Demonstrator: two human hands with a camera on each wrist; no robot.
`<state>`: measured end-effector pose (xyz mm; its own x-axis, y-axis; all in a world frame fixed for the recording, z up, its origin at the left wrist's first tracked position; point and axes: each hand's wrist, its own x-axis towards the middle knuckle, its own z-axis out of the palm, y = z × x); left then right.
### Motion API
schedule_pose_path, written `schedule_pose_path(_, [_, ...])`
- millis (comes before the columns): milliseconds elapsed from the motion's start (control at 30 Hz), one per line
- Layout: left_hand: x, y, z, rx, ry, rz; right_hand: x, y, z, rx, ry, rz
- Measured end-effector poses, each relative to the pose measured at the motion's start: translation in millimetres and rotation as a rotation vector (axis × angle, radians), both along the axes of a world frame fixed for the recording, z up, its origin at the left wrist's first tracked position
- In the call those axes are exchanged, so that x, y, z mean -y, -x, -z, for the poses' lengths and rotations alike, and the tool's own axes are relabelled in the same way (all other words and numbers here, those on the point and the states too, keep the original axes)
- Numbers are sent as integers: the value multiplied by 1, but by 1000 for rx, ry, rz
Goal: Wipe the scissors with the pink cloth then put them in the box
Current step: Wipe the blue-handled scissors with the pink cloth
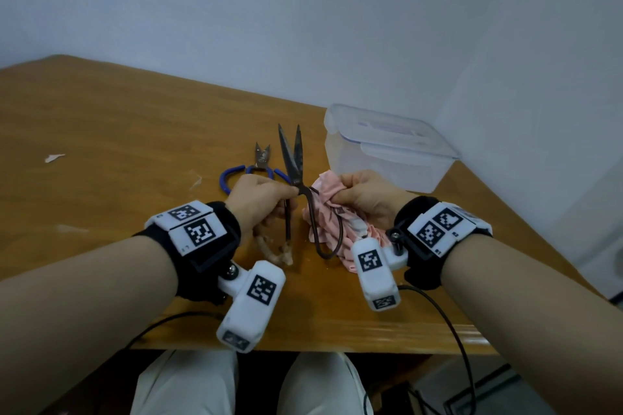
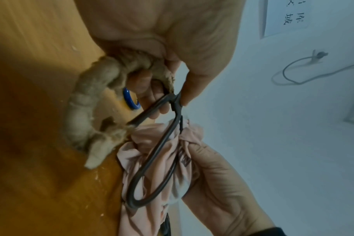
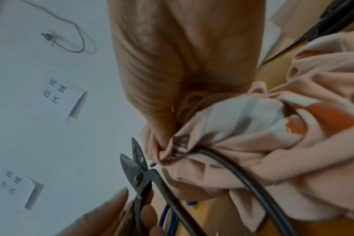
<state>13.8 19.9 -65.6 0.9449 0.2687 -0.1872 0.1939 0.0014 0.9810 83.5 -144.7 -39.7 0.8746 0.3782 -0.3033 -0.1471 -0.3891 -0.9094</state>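
Wiping is under way: the left hand point(image 1: 259, 194) pinches the scissors point(image 1: 292, 158) near the pivot; the right hand point(image 1: 365, 194) bunches the pink cloth point(image 1: 328, 212) on a handle loop; blades likely next, then the box point(image 1: 387, 152).

Both hands, left hand point(image 1: 258, 195) and right hand point(image 1: 365, 194), have fingers curled tight.

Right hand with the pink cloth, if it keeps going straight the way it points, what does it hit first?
Probably the clear box: the right hand points away from the body, and the box stands just beyond its knuckles, though depth is hard to judge.
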Motion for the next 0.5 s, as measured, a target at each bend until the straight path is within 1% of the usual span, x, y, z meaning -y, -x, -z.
schedule_pose_path(133, [1, -1, 1, 61, -124, 6, 1, 2, 0, 42, -11, 63])
schedule_pose_path(267, [-5, -2, -11, 91, -117, -60, 4, 2, -4, 83, -30, 189])
schedule_pose_path(367, [-17, -3, -27, 82, -125, -120, 1, 4, -7, 71, -7, 184])
schedule_pose_path(500, [-39, 1, -42, 102, -135, -198, -19, 3, -13, 81, 66, 151])
